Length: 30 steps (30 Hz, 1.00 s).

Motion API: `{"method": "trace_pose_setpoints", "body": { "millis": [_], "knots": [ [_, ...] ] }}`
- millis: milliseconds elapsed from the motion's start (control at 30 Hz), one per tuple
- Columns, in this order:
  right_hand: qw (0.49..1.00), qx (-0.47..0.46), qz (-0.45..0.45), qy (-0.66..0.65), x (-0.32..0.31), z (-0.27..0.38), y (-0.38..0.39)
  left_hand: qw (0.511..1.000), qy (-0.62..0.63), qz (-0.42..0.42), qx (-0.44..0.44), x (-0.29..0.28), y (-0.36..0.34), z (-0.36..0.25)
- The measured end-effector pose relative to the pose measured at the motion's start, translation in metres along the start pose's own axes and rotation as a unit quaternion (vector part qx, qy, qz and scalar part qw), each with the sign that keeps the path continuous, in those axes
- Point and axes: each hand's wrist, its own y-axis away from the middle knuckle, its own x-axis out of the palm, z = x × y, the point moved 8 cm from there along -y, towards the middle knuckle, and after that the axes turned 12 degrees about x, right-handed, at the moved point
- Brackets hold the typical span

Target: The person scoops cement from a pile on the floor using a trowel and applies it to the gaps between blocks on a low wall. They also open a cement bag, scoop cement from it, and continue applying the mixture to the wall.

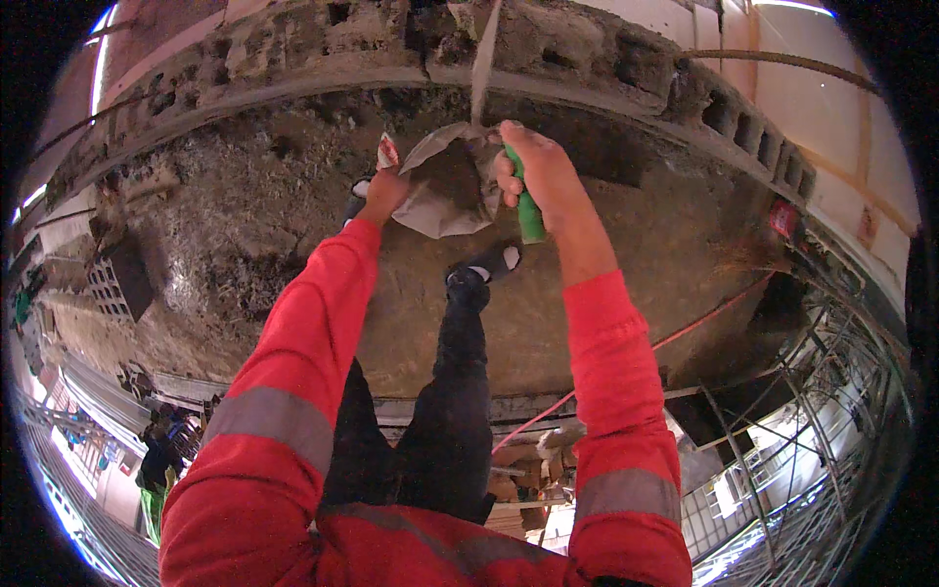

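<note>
Before me is a pale sack, its mouth spread wide and its inside dark; what it holds is hard to make out. My left hand is closed on the sack's left edge, and a red-and-white tip sticks up above the fist. The fingers of my right hand wrap around a green cylindrical handle beside the sack's right edge. Whether that hand also grips the sack is unclear. A pale rope or strap runs down from above to the sack's far rim.
A rough ledge of hollow concrete blocks curves across the far side. Another hollow block stands on the left. A red line crosses the right side, above a steel bar frame. Another person is at lower left.
</note>
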Motion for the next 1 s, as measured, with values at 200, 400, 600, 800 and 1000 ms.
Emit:
{"method": "trace_pose_setpoints", "body": {
  "millis": [200,400,600,800,1000],
  "knots": [
    [0.995,-0.017,-0.052,-0.083,-0.043,0.004,0.01,0.988,-0.095,0.022,0.117,-0.01,0.002,-0.028],
    [0.975,-0.086,-0.112,-0.174,-0.072,0.014,0.022,0.994,-0.074,0.006,0.078,-0.021,0.012,-0.036],
    [0.979,-0.005,-0.042,0.2,-0.075,-0.01,0.03,0.995,-0.063,0.008,0.071,-0.003,-0.007,-0.009],
    [0.941,0.065,-0.118,0.31,-0.157,-0.018,0.053,0.985,-0.07,-0.04,0.153,0.01,-0.013,0.0],
    [0.954,0.062,-0.214,0.201,-0.215,-0.016,0.093,0.97,-0.166,-0.015,0.176,0.01,-0.012,-0.011]
  ]
}}
